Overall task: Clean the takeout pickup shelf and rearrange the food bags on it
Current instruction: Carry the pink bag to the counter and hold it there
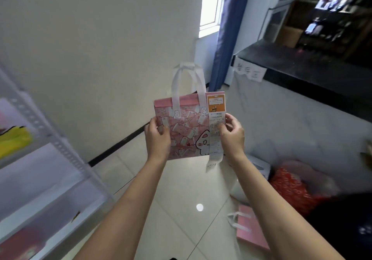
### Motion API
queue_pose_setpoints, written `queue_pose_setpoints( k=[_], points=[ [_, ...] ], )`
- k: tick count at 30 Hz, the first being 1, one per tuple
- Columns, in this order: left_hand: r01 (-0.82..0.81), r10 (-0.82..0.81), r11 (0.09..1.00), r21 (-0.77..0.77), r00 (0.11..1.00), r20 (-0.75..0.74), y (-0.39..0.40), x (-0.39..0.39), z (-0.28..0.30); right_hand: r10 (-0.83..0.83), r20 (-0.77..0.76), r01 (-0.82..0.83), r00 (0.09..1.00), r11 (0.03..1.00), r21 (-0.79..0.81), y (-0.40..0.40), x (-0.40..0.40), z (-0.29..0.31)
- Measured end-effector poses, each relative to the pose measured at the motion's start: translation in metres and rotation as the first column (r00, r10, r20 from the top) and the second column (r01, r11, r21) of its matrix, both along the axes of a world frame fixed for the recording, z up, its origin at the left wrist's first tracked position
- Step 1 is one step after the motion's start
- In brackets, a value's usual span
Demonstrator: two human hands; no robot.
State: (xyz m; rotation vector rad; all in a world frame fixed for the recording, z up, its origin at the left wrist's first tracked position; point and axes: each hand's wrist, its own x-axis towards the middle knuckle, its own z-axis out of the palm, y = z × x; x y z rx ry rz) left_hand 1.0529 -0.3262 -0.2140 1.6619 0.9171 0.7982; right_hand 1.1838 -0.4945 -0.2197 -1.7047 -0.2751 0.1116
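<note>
Between the white shelf (60,149) and the dark counter (302,66), above the tiled floor, a pink cartoon-print bag (185,133) is held upright — the left hand (158,137) pinching its left edge, the right hand (231,134) pinching the long receipt (216,122) at its right edge.

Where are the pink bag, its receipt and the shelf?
pink bag (182,133): head view, printed front.
receipt (216,116): head view, upper printed part.
shelf (60,147): head view, perforated upright post.
</note>
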Motion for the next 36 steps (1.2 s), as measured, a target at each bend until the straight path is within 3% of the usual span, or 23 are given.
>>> queue_pose_setpoints(
  k=[7, 15, 25, 36],
  points=[
    [0.202, -0.202, 0.979, -0.005, 0.979, 0.006, -0.016, 0.131, 0.004, -0.168, 0.007, 0.168, 0.986, 0.986, -0.007, -0.045, 0.098, 0.0],
    [0.451, -0.451, 0.892, 0.021, 0.892, -0.029, -0.002, 0.294, 0.006, -0.35, 0.003, 0.35, 0.937, 0.937, -0.01, -0.056, 0.209, 0.012],
    [0.666, -0.671, 0.74, 0.089, 0.74, 0.04, 0.049, 0.485, 0.071, -0.572, 0.09, 0.562, 0.815, 0.819, 0.12, -0.016, 0.348, 0.068],
    [0.608, -0.622, 0.783, 0.134, 0.77, 0.142, 0.065, 0.648, 0.116, -0.68, 0.131, 0.656, 0.722, 0.732, 0.183, -0.01, 0.503, 0.094]
  ],
)
